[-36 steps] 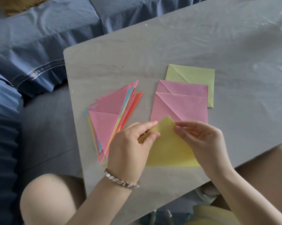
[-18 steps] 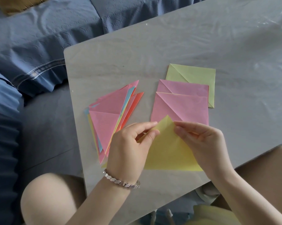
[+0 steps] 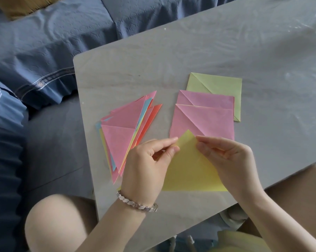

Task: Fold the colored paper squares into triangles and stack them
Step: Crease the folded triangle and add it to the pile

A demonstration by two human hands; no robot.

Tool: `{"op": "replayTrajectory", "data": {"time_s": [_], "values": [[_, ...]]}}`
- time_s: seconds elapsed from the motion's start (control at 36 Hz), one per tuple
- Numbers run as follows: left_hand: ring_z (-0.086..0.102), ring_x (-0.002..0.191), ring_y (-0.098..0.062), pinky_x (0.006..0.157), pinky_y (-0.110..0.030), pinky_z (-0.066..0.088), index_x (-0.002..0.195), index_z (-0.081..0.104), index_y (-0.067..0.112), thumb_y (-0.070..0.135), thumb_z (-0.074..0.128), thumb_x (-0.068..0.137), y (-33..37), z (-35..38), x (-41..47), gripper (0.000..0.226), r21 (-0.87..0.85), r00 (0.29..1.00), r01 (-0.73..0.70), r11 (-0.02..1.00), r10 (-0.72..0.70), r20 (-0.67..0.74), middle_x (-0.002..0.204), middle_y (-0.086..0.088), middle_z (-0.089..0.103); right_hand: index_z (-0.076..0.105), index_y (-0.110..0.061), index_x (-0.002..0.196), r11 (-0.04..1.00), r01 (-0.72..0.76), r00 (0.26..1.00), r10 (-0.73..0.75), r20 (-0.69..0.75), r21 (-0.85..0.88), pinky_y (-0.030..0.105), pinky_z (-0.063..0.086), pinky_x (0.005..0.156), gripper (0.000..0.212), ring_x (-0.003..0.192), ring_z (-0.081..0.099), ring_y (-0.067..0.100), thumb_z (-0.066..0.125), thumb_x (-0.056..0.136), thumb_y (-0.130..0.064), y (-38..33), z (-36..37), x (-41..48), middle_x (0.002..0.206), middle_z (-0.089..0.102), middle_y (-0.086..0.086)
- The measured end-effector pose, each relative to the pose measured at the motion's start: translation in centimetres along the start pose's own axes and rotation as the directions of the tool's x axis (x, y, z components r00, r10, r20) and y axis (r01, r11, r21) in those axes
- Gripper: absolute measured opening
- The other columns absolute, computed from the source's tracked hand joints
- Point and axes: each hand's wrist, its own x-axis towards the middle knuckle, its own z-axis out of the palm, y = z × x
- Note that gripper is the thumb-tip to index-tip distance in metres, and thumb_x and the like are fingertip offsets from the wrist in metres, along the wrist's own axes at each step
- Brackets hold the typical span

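Here the left hand (image 3: pixel 146 166) and right hand (image 3: pixel 230 160) both pinch the top corner of a yellow paper (image 3: pixel 191 171), folded into a triangle at the near edge of the worktop (image 3: pixel 171 51). The stack of folded triangles (image 3: pixel 124 131) lies toward the left edge, with pink squares (image 3: pixel 208 120) and a green square (image 3: pixel 219 84) behind.

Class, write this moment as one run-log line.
step: folding yellow paper | left hand, right hand: pinching its top corner | triangle stack: left | pink squares: waiting

Table (image 3: pixel 190 51) far half bare, open passage. Left: triangle stack (image 3: pixel 124 135). Centre-right: pink squares (image 3: pixel 206 120), green square (image 3: pixel 219 84) overlapping. Narrow bare lane between stack and squares. Near edge: both hands crowd yellow sheet (image 3: pixel 190 170).
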Motion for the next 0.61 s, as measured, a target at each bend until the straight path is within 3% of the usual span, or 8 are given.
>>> {"op": "replayTrajectory", "data": {"time_s": [0.22, 0.47, 0.61], "values": [[0.063, 0.071, 0.006, 0.066, -0.003, 0.044, 0.083, 0.069, 0.033, 0.011, 0.072, 0.076, -0.3, 0.2, -0.2, 0.023, -0.02, 0.999, 0.047, 0.999, -0.047, -0.006, 0.071, 0.029, 0.063, 0.07, -0.026, 0.071, 0.999, 0.012, 1.0, -0.012, 0.013, -0.034, 0.005, 0.043, 0.061, 0.023, 0.058, 0.059, -0.006, 0.071, 0.075, -0.004, 0.5, -0.2, 0.2, 0.063, 0.068, -0.018], [0.06, 0.064, 0.01, 0.061, -0.001, 0.04, 0.069, 0.068, 0.036, 0.005, 0.073, 0.074, -0.8, 0.6, -0.5, 0.032, -0.122, 0.975, 0.217, 0.968, -0.209, 0.073, 0.062, 0.03, 0.064, 0.07, -0.028, 0.071, 0.984, -0.034, 0.992, 0.055, 0.118, -0.176, 0.002, 0.039, 0.059, 0.019, 0.058, 0.058, -0.008, 0.072, 0.076, -0.01, 1.3, -0.9, 1.1, 0.063, 0.067, -0.023], [0.062, 0.06, 0.001, 0.064, -0.012, 0.05, 0.075, 0.068, 0.036, 0.009, 0.073, 0.074, -1.2, 0.5, -0.3, 0.028, -0.07, 0.961, 0.243, 0.967, -0.231, 0.151, 0.065, 0.014, 0.068, 0.066, -0.039, 0.068, 0.903, 0.144, 0.956, -0.021, 0.291, -0.405, 0.005, 0.041, 0.068, 0.026, 0.071, 0.06, -0.002, 0.071, 0.077, -0.016, 0.9, -1.7, 1.9, 0.075, 0.067, -0.024]]}}
